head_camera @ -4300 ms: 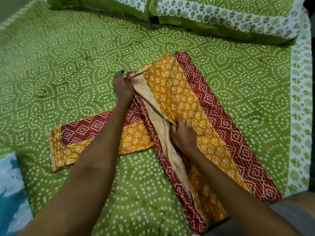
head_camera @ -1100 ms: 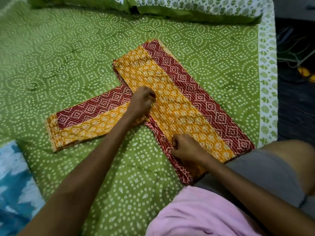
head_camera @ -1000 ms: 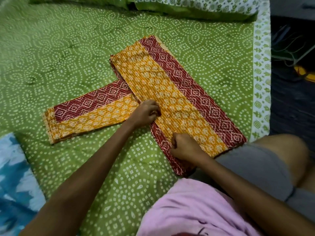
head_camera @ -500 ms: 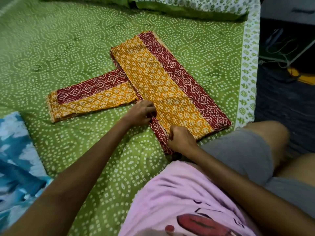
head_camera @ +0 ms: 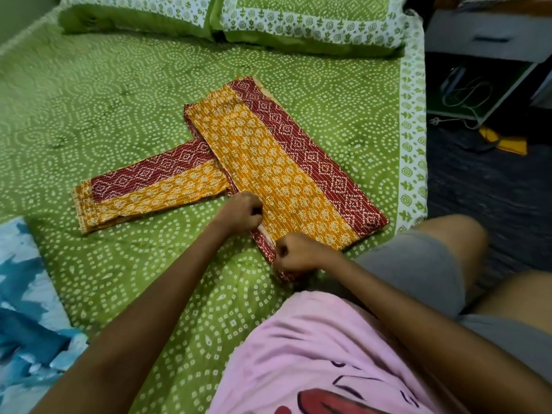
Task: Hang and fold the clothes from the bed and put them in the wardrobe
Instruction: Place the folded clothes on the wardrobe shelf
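Hands (head_camera: 243, 212) slid down kurta (head_camera: 277, 168) edge; both pinching hem

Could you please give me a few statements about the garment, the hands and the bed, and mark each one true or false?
1. The orange and maroon printed garment lies on the green dotted bedspread. True.
2. The left hand rests on the green-and-white pillows. False: it grips the garment's near edge.
3. The right hand grips the garment's near corner. True.
4. The garment's sleeve is folded over the body. False: it sticks out sideways.
5. A blue and white cloth lies at the left edge. True.
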`<control>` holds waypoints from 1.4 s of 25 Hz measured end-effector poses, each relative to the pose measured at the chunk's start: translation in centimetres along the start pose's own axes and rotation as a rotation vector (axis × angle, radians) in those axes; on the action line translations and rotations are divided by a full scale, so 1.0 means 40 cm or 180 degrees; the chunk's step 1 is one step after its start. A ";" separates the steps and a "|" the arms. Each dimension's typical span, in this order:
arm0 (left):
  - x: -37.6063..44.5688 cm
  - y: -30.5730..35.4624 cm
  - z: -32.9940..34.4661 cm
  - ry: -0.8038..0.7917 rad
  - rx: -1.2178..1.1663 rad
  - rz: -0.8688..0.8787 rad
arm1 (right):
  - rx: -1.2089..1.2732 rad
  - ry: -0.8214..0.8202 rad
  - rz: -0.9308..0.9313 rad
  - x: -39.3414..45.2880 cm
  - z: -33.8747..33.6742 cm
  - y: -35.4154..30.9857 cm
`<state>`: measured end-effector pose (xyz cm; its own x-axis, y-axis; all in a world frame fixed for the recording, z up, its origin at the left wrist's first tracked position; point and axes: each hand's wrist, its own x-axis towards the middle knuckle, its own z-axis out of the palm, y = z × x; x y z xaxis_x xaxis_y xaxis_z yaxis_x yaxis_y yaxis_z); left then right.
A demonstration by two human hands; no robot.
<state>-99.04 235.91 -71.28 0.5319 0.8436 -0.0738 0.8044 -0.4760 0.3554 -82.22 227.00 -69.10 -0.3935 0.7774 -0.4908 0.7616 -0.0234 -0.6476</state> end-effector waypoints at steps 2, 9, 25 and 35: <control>0.053 0.055 0.003 0.0709 -0.0362 -0.0112 | 0.0482 0.1274 0.0121 0.046 -0.039 0.008; 0.134 0.128 0.163 -0.0035 0.0399 -0.0488 | -0.1535 0.1548 0.0869 0.161 -0.101 0.186; 0.488 -0.052 0.045 -0.0181 0.0868 0.0754 | -0.1464 0.2431 0.1135 0.231 -0.124 0.201; 0.695 -0.279 -0.091 -0.0063 0.0897 0.0315 | -0.1547 0.2592 0.1274 0.262 -0.115 0.225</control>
<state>-94.20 265.57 -73.89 0.6141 0.7860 -0.0710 0.7887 -0.6082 0.0893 -77.10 237.83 -77.40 0.2655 0.9632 0.0425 0.9574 -0.2583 -0.1290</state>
